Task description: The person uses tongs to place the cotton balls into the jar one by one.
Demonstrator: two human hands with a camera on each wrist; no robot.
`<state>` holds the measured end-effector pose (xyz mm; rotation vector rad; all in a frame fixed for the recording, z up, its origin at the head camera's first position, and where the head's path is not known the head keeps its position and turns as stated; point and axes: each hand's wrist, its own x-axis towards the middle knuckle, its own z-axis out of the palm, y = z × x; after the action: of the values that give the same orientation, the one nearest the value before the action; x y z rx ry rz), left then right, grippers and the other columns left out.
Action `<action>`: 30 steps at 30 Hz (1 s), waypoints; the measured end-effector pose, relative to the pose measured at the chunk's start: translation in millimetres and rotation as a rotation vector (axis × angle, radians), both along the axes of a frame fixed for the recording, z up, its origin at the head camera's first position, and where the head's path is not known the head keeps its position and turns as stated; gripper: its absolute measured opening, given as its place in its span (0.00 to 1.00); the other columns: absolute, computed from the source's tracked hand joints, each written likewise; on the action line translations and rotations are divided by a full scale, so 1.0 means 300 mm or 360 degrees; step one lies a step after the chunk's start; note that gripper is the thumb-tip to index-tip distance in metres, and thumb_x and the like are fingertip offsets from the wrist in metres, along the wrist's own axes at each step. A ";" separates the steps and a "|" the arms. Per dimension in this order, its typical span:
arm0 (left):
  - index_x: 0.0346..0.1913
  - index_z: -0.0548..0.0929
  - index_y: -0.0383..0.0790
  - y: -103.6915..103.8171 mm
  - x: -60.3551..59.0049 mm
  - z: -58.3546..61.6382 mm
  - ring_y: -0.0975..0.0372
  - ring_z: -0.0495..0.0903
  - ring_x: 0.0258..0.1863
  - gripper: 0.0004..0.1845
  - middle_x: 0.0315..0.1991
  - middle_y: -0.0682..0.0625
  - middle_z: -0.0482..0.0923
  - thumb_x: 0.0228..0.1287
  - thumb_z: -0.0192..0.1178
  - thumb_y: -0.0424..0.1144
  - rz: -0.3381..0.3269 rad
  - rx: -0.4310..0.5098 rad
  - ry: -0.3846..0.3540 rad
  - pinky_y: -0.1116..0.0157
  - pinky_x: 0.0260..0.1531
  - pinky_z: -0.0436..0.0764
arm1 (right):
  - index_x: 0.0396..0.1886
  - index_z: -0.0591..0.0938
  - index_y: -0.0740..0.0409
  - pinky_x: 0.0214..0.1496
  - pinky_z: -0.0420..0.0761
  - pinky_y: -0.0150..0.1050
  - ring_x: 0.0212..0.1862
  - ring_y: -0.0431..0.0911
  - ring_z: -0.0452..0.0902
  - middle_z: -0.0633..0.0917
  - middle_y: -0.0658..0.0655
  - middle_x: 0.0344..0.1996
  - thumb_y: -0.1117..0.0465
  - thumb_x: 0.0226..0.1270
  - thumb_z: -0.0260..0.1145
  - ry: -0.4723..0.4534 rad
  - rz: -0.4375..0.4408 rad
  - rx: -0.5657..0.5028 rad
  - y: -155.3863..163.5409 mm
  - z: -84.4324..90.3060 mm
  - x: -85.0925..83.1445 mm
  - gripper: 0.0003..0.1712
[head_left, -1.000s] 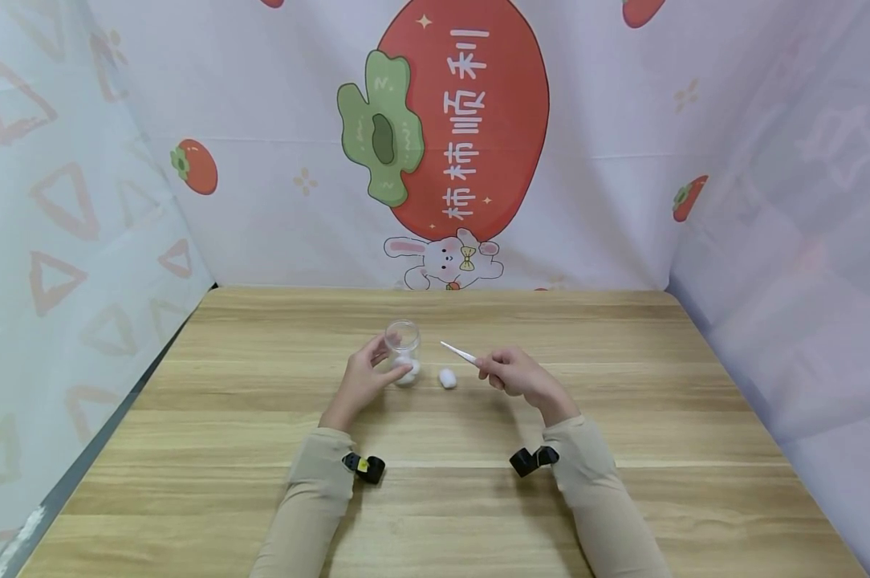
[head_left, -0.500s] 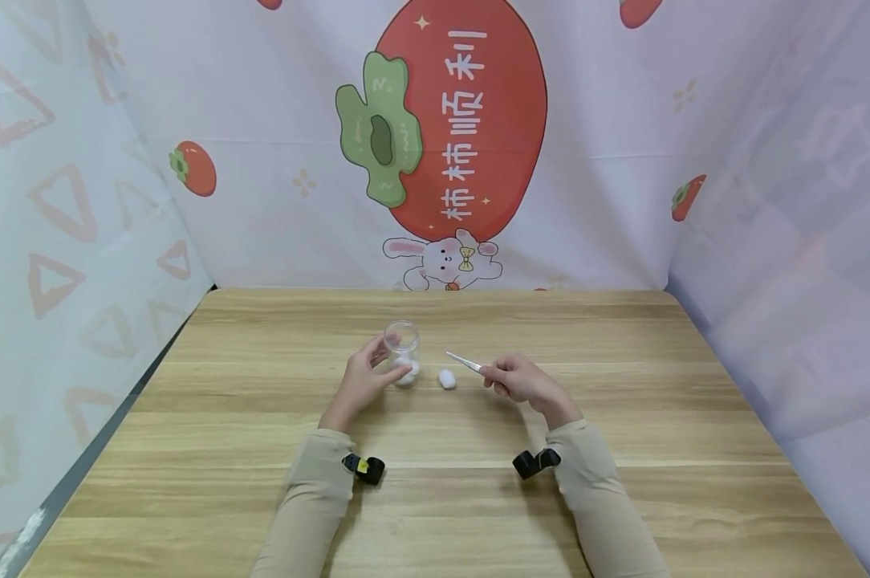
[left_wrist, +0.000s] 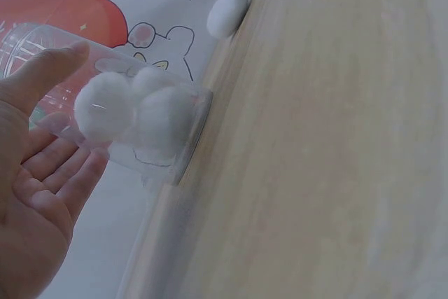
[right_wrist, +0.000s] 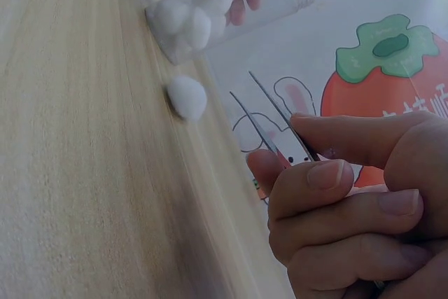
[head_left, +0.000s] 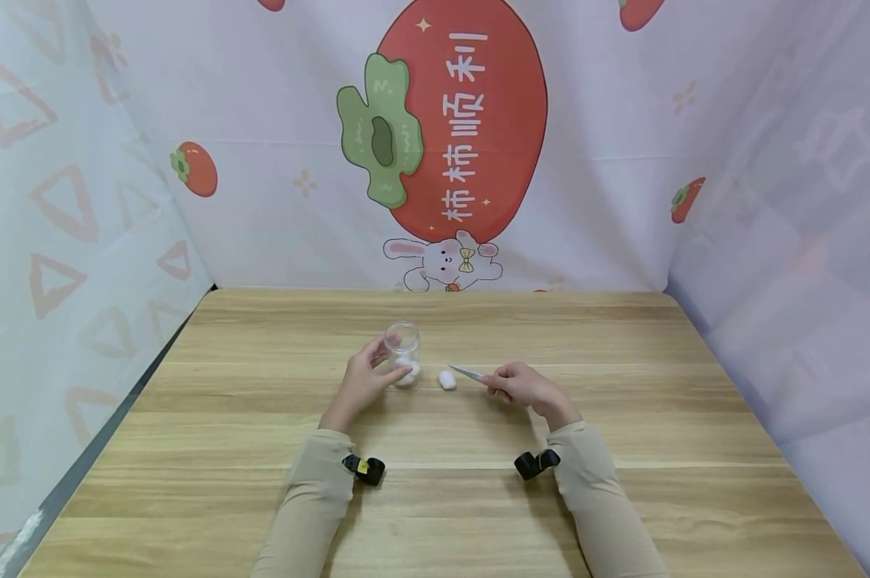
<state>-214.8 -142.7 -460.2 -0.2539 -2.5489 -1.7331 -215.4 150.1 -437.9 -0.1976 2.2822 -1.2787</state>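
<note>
Standing upright on the bench point(head_left: 262, 417), the clear jar point(head_left: 403, 343) is cupped by the left hand point(head_left: 363, 377); only the wrist views show three cotton balls point(left_wrist: 133, 113) inside. The right hand point(head_left: 525, 385) pinches tweezers point(head_left: 467, 372), tips parted, pointing left at a loose cotton ball point(head_left: 447, 379).

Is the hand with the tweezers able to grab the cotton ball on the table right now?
Probably yes. The right hand holds the tweezers with the tips apart, pointing at the loose cotton ball. Only bare table lies between them, and the jar stands off to the side.
</note>
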 end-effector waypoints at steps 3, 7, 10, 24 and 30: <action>0.67 0.68 0.33 -0.002 0.000 -0.001 0.46 0.75 0.63 0.38 0.60 0.34 0.76 0.54 0.71 0.36 0.0000 -0.0003 -0.0011 0.57 0.69 0.75 | 0.33 0.79 0.70 0.17 0.56 0.27 0.16 0.37 0.55 0.69 0.46 0.12 0.53 0.73 0.56 0.0002 0.0025 0.0002 0.007 -0.008 -0.002 0.21; 0.67 0.67 0.33 -0.002 -0.001 -0.002 0.46 0.75 0.64 0.38 0.61 0.35 0.75 0.54 0.71 0.36 -0.0001 -0.0004 -0.0020 0.57 0.70 0.74 | 0.32 0.79 0.70 0.17 0.56 0.26 0.16 0.37 0.55 0.68 0.45 0.11 0.54 0.73 0.56 -0.0009 0.0054 -0.0016 0.020 -0.016 -0.006 0.21; 0.67 0.67 0.33 -0.001 0.000 0.000 0.46 0.75 0.63 0.38 0.60 0.35 0.76 0.54 0.71 0.36 0.0001 -0.0005 -0.0015 0.57 0.69 0.74 | 0.31 0.79 0.68 0.16 0.55 0.26 0.15 0.36 0.54 0.68 0.45 0.11 0.53 0.73 0.56 -0.0043 0.0071 -0.0025 0.028 -0.023 -0.010 0.20; 0.67 0.67 0.32 0.002 -0.002 -0.003 0.46 0.75 0.63 0.38 0.60 0.34 0.76 0.53 0.71 0.36 0.0013 -0.0005 -0.0021 0.56 0.70 0.74 | 0.30 0.80 0.69 0.14 0.54 0.25 0.13 0.34 0.54 0.68 0.45 0.11 0.55 0.72 0.58 -0.0109 0.0094 -0.0039 0.035 -0.034 -0.008 0.20; 0.67 0.67 0.33 0.000 -0.006 -0.007 0.47 0.75 0.64 0.38 0.61 0.35 0.75 0.53 0.71 0.36 0.0007 0.0001 -0.0027 0.57 0.70 0.74 | 0.29 0.80 0.67 0.14 0.54 0.25 0.13 0.35 0.53 0.68 0.46 0.12 0.54 0.72 0.57 -0.0103 0.0099 -0.0017 0.029 -0.048 -0.013 0.20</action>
<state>-216.6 -142.7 -462.2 -0.2343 -2.5584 -1.7423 -219.2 158.8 -452.4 -0.2259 2.1982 -1.2479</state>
